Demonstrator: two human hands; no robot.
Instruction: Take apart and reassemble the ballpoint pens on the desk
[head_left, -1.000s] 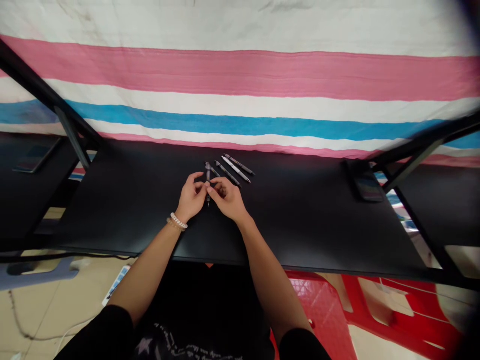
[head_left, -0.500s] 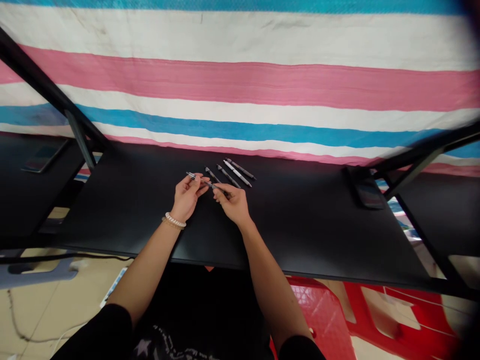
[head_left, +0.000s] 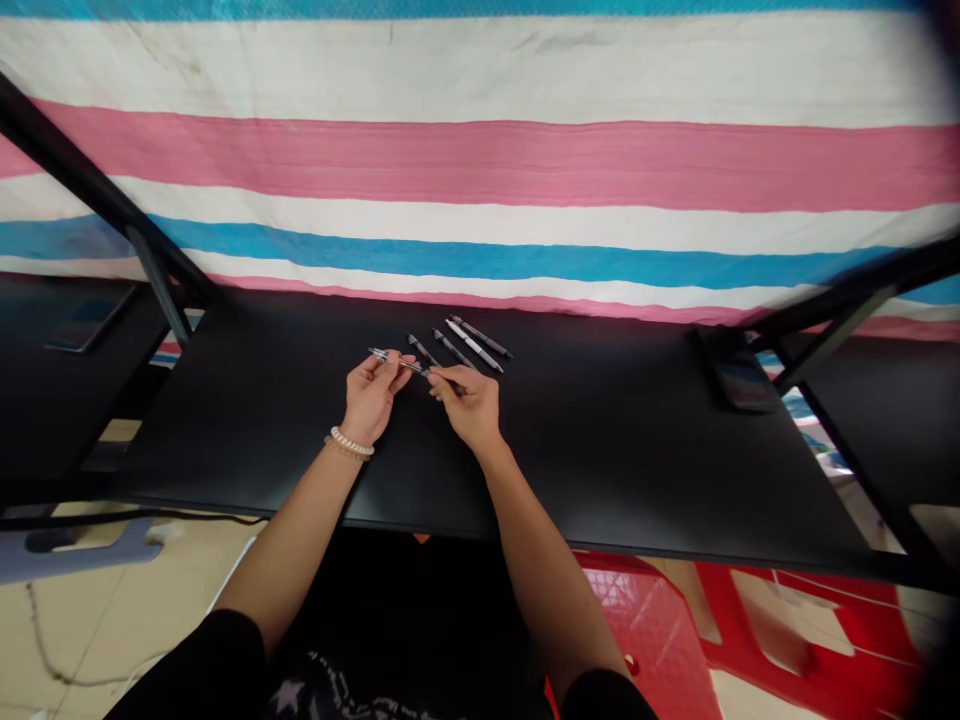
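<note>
The left hand [head_left: 373, 393] and the right hand [head_left: 470, 402] are sharing one pen [head_left: 411, 366], holding it just above the black table [head_left: 615, 450] near the table's middle, a little toward the far edge. The left hand is pinching the pen's left part between thumb and fingertips, with the tip of the pen sticking out past the fingers to the left; the right hand is gripping the other end between thumb and forefinger, its remaining fingers curling under. The pen is lying nearly level between the two hands, slanting slightly down toward the right. A beaded bracelet [head_left: 352, 443] is sitting on the left wrist. Just beyond the hands, four more pens [head_left: 461, 346] are lying on the table side by side in a slanted row, close together but whether they are touching cannot be told; the nearest of them is sitting just behind the held pen. Farther right on the table a dark phone [head_left: 739, 380] is lying flat, well apart from the hands. A striped cloth [head_left: 480, 160] in pink, white and blue is hanging behind the table, and a red plastic stool [head_left: 652, 630] is showing below the near edge
</note>
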